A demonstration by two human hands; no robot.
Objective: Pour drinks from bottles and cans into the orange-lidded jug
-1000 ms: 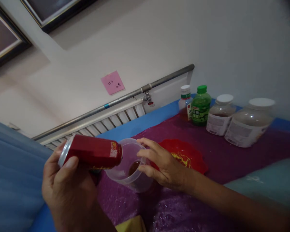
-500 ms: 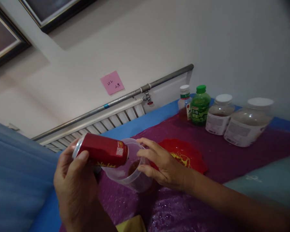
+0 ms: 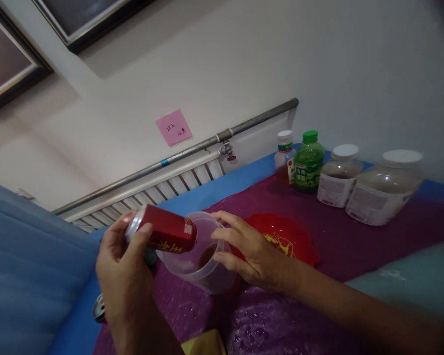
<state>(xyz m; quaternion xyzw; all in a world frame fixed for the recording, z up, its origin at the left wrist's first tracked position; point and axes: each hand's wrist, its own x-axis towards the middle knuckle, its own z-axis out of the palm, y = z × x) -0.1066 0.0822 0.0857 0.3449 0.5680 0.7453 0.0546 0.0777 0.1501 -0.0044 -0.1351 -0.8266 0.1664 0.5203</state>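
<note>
Your left hand point(image 3: 124, 276) gripped the tilted red drink can point(image 3: 172, 229) across the ten o'clock side of the translucent plastic tub point(image 3: 212, 282), which your right hand point(image 3: 253, 254) pinched at three o'clock, where slack fingers could have let brown liquid point(image 3: 207, 256) spill.

Left hand point(image 3: 124, 271): bare, eight o'clock
Left forearm point(image 3: 148, 328): bare, seven o'clock
Right hand point(image 3: 253, 251): bare, slender fingers, five o'clock
Right forearm point(image 3: 333, 298): bare, four o'clock
</note>
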